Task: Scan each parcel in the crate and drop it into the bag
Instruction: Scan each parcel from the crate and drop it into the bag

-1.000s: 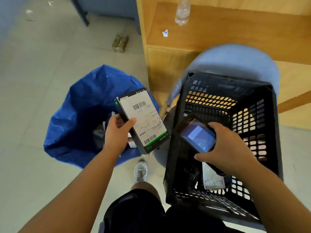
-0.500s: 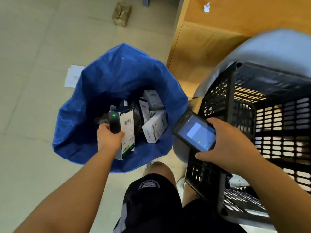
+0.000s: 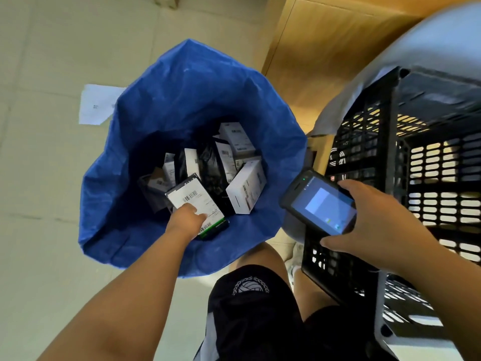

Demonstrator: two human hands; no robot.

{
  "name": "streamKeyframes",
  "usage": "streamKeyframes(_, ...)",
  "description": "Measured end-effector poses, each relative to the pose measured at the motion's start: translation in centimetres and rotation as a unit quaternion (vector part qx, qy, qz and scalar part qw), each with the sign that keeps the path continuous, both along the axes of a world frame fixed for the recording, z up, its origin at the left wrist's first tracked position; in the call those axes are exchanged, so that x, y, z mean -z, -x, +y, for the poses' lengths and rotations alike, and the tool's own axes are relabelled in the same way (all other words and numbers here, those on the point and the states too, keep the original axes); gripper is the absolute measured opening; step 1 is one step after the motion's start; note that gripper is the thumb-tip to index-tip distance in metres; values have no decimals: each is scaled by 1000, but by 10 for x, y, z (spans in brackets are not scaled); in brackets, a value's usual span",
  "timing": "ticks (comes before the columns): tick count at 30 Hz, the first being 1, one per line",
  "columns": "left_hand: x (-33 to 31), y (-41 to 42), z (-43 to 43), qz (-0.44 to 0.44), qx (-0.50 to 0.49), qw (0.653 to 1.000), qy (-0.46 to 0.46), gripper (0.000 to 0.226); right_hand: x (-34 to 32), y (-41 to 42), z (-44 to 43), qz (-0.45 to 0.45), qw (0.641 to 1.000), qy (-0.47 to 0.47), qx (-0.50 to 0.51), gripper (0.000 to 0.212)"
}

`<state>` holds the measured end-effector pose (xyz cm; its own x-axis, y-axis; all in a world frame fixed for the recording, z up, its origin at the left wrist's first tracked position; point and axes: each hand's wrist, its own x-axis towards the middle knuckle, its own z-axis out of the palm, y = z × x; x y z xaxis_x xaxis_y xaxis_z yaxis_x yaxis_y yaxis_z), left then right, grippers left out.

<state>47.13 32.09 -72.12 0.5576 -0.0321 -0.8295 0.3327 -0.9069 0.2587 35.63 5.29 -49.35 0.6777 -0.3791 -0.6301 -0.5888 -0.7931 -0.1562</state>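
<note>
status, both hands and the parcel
Left hand holds parcel low inside blue bag, not released. Right hand grips scanner beside black crate. Nothing blocking the drop.

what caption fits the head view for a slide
Left hand holds a labelled parcel inside the blue bag; right hand holds the scanner.

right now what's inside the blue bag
Blue bag: a loose pile of labelled parcels, including a white box. The left hand holds a black box over them. Anything beneath the pile is covered.
</note>
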Motion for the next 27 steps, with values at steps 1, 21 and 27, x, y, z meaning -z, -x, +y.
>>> streamKeyframes(1,-5,0,-1,-2,10,1000,1,45,-3,1,-1,0,1000,-3,2,94)
streamKeyframes(21,-214,51,-198,-191,221,946,142,35,-68,151,-143,-107,982,-18,153,79)
streamKeyframes(27,-223,121,-284,-232,257,915,206,27,-47,230,-201,-85,979,-6,184,76)
